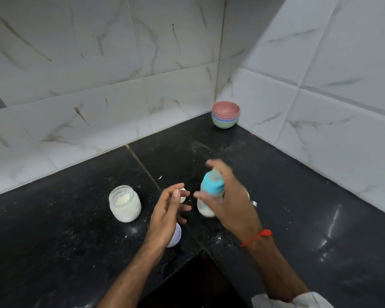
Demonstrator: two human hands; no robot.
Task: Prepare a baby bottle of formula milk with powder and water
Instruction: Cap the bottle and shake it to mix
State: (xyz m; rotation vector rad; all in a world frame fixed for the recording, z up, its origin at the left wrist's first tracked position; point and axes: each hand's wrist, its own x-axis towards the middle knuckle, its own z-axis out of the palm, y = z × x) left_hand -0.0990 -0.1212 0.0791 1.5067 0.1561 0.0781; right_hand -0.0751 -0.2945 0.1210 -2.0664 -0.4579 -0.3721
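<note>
My right hand (229, 196) grips a baby bottle (209, 194) with a turquoise collar and clear cap; white milk fills its lower part. The bottle is blurred and held above the black counter (298, 196). My left hand (169, 210) hovers just left of it, fingers spread, holding nothing. A glass jar of white formula powder (125, 203) stands open on the counter further left. A small white lid (183, 195) lies behind my left fingers, and a pale lilac cap (175, 237) lies under my left wrist.
A stack of coloured bowls (225, 114) sits in the far corner against the tiled walls. Powder specks dot the counter around the jar and bottle. A small metal object (254, 203) peeks out behind my right hand. The counter's inner edge drops away between my forearms.
</note>
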